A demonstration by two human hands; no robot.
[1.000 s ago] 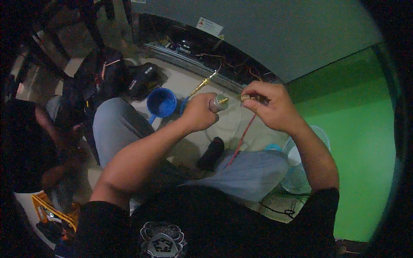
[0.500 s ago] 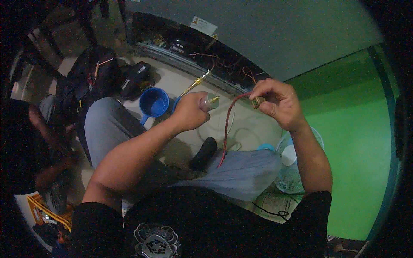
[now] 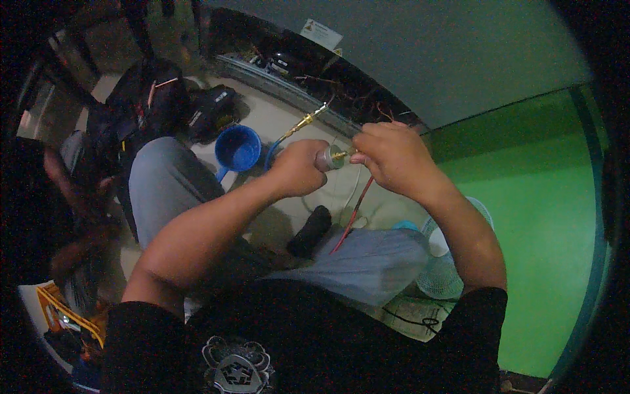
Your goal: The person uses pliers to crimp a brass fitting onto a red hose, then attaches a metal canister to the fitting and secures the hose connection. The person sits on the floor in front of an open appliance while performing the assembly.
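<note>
My left hand (image 3: 298, 169) is wrapped round a small grey metal cylinder (image 3: 325, 158) with a narrow brass tip (image 3: 338, 155) on its end. Close against that tip, the bent fingers of my right hand (image 3: 394, 157) pinch the brass fitting of a red hose; the fitting is now mostly hidden by the fingers. The red hose (image 3: 357, 213) hangs below my right hand and runs down to my trouser leg. Just beyond my left hand is a brass torch (image 3: 305, 121) on a blue hose (image 3: 270, 155), which passes behind that hand.
A blue dipper (image 3: 237, 148) stands on the tiled floor left of my hands. Ahead is a large grey appliance (image 3: 420, 59) with its dark lower compartment exposed, copper tubes inside. A white fan (image 3: 441, 269) lies by my right arm. Another person's arm (image 3: 62, 180) shows at left.
My right hand has moved left with the hose fitting, up to the brass tip of the cylinder. The red hose has swung along with it. My left hand has shifted only slightly.
</note>
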